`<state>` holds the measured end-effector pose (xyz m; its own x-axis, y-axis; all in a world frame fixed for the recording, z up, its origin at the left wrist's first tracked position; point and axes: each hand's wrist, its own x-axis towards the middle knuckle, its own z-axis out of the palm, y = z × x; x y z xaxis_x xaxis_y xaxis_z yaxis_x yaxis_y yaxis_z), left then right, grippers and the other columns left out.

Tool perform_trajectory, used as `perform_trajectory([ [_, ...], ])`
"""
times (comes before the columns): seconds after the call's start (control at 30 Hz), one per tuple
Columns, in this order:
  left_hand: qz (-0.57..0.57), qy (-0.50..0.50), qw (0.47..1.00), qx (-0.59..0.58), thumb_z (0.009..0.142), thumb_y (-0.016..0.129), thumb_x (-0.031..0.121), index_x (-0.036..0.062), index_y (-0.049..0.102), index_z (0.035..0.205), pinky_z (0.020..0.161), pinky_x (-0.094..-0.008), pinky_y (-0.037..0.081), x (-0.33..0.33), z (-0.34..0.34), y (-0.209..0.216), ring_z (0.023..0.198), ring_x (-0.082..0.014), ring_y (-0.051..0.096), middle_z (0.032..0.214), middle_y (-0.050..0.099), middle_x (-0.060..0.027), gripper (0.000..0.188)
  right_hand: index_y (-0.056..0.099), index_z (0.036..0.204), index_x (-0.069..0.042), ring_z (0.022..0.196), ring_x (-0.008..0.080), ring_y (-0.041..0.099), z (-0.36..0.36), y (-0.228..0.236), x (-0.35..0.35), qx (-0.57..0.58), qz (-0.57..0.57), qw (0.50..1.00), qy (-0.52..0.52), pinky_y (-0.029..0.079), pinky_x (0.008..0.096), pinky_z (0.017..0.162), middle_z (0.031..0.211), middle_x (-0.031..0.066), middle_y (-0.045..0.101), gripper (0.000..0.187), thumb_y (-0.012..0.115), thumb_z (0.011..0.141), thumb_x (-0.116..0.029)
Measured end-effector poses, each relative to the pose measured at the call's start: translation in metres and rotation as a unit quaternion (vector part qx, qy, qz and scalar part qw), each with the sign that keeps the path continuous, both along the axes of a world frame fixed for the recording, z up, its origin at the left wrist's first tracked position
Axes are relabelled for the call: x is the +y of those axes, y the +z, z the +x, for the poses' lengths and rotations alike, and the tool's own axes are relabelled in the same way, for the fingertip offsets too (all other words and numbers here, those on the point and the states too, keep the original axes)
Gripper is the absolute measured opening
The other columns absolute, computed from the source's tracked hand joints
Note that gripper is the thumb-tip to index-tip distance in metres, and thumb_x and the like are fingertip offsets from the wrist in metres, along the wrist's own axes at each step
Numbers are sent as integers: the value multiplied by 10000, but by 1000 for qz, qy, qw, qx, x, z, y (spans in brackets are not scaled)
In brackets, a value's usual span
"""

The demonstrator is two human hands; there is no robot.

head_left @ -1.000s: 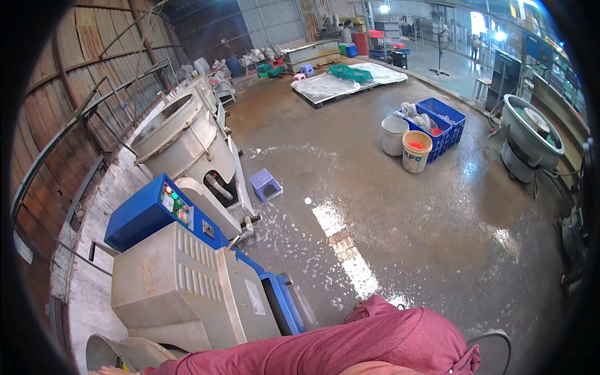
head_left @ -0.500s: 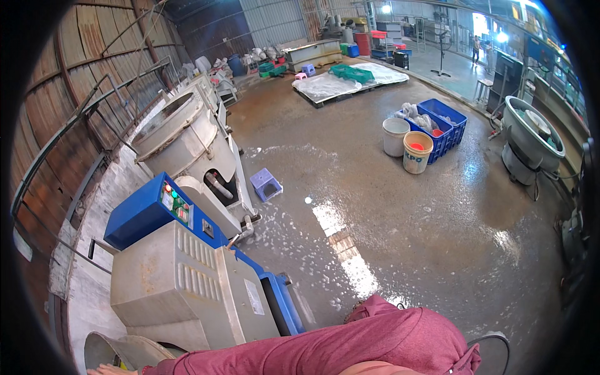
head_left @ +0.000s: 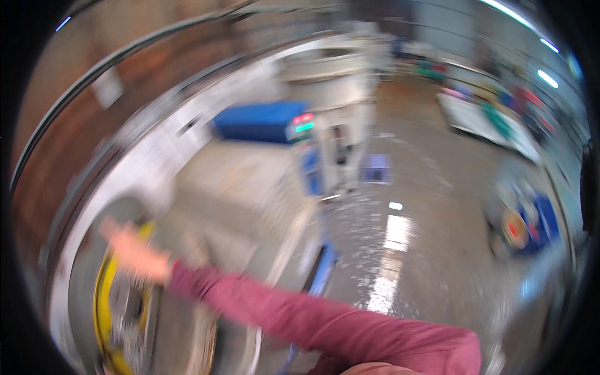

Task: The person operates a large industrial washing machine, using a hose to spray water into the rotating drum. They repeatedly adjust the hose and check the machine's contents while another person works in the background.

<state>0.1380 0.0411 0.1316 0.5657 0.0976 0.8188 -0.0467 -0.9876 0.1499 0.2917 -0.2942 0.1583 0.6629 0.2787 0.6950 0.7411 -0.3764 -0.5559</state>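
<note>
1 hand (head_left: 136,251), left or right I cannot tell, extends over the tub (head_left: 81,281)'s yellow ring (head_left: 102,300); blur hides whether it grips. The tub sits beside the machine (head_left: 231,178) at the floor (head_left: 437,250)'s left edge, presumably to spare walking room.

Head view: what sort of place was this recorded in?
Likely a factory or industrial workshop: a blue control box with red and green lights stands by a large pale round tub, and the floor looks wet and shiny. The exact trade I can't tell.
</note>
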Motion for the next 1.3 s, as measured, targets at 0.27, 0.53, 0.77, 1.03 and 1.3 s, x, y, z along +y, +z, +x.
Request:
perform_trajectory([
  [0.27, -98, 158, 982, 10, 915, 542, 318, 46, 559, 1232, 796, -486, 498, -51, -7, 1, 919, -429, 628, 975, 646, -270, 418, 430, 1360, -38, 1052, 266, 606, 62, -31, -21, 127, 200, 971, 36, 449, 376, 915, 1144, 196, 618, 519, 529, 923, -300],
  [0.53, -144, 175, 974, -11, 896, 568, 274, 21, 554, 1208, 763, -511, 501, -58, -17, 9, 840, -450, 632, 857, 649, -287, 402, 585, 1212, 10, 859, 222, 633, 84, -32, -14, 136, 10, 987, 88, 469, 328, 805, 898, 160, 679, 461, 579, 813, -219],
  [0.77, -149, 159, 976, -23, 891, 578, 253, -12, 546, 1203, 765, -490, 501, -59, -14, 7, 842, -439, 636, 854, 655, -279, 410, 667, 1069, 33, 780, 165, 611, 78, -29, -13, 149, 2, 984, 97, 468, 291, 735, 837, 118, 677, 339, 592, 816, -181],
  [1.03, -132, 165, 977, -36, 891, 577, 254, -11, 551, 1199, 764, -489, 502, -60, -15, 7, 827, -436, 638, 835, 655, -274, 408, 675, 1035, 39, 825, 164, 634, 82, -30, -16, 130, -27, 987, 87, 473, 284, 764, 882, 123, 695, 320, 580, 816, -174],
  [1.3, -149, 166, 975, -26, 893, 573, 262, -2, 551, 1200, 755, -494, 504, -55, -15, 3, 814, -437, 641, 828, 653, -279, 406, 656, 1058, 40, 924, 236, 635, 58, -21, -6, 137, -268, 933, 196, 472, 321, 836, 961, 168, 689, 346, 595, 841, -222],
])
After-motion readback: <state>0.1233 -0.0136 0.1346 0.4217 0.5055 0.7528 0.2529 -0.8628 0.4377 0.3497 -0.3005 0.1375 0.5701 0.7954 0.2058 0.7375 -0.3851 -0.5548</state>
